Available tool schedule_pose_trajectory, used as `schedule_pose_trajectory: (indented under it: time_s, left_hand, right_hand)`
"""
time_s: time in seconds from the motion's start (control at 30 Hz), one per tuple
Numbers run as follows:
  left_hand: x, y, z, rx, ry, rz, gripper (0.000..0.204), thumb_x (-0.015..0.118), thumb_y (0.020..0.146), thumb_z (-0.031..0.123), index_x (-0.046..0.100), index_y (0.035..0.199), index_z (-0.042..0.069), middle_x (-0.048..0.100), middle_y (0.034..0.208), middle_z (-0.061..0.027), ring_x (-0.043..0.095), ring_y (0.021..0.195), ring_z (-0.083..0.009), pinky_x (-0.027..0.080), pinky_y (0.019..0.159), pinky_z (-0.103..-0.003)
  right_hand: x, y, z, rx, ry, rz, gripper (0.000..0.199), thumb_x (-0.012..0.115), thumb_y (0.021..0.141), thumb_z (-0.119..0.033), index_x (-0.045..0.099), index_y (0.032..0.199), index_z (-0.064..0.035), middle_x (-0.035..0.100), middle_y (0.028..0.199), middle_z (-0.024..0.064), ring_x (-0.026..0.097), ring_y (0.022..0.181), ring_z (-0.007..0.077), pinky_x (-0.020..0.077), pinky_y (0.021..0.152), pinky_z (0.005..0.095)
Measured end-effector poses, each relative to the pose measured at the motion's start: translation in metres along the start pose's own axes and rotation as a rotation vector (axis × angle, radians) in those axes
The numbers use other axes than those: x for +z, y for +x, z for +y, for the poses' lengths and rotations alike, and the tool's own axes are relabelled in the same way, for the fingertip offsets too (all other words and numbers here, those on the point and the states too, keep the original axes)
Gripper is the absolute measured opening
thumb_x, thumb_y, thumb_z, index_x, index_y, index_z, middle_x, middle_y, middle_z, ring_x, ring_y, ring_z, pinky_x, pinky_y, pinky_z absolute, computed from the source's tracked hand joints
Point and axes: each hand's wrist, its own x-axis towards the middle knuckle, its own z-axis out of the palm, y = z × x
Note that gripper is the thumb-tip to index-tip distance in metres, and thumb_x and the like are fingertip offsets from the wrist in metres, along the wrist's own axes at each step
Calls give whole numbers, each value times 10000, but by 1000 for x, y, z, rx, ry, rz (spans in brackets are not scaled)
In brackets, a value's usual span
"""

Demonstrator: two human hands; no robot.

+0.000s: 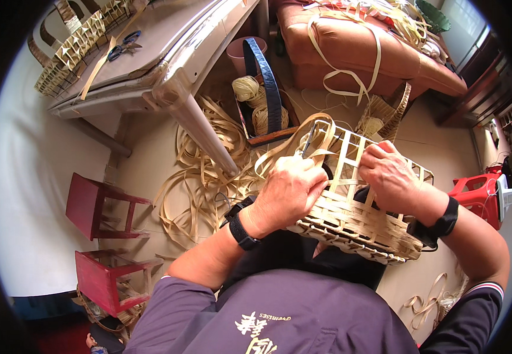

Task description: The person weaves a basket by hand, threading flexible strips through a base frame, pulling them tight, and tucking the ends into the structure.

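A half-woven basket (356,218) of pale flat strips on a wire frame rests across my lap, tilted. Its lower wall is closely woven, while the upper part is an open grid of uprights. At its left side my left hand (291,187) is closed, with a tan strip (325,137) looping up from beside its fingers. A thin dark rod shows above that hand; its kind is unclear. My right hand (390,176) is closed in a pinch at the basket's upper wall, over the uprights. Its fingertips partly hide what they grip.
Loose tan strips (191,194) lie heaped on the floor at left. Beyond stands a wooden carrier (273,137) with cord balls. Scissors (125,47) lie on the table (149,35). Red stools (99,280) stand left, a red plastic stool (474,192) right, an orange sofa (326,53) at the back.
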Motion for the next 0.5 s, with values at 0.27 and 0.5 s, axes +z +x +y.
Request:
schedule_pose_trajectory:
  time_s: [0.27, 0.5]
  left_hand:
    - [5, 2, 1, -10, -25, -12, 94, 739, 929, 160, 705, 920, 72, 625, 845, -103, 612, 843, -330, 475, 806, -454]
    - [3, 0, 2, -53, -6, 2, 89, 737, 925, 159, 706, 916, 76, 616, 841, -97, 608, 845, -325, 471, 823, -454]
  right_hand:
    - [-16, 22, 29, -58, 158, -373, 133, 686, 611, -194, 694, 606, -61, 673, 656, 107, 635, 758, 284, 408, 1000, 409]
    - [-11, 11, 13, 60, 104, -171, 210, 630, 711, 23, 599, 913, -26, 661, 869, 157, 656, 929, 354, 441, 1000, 444]
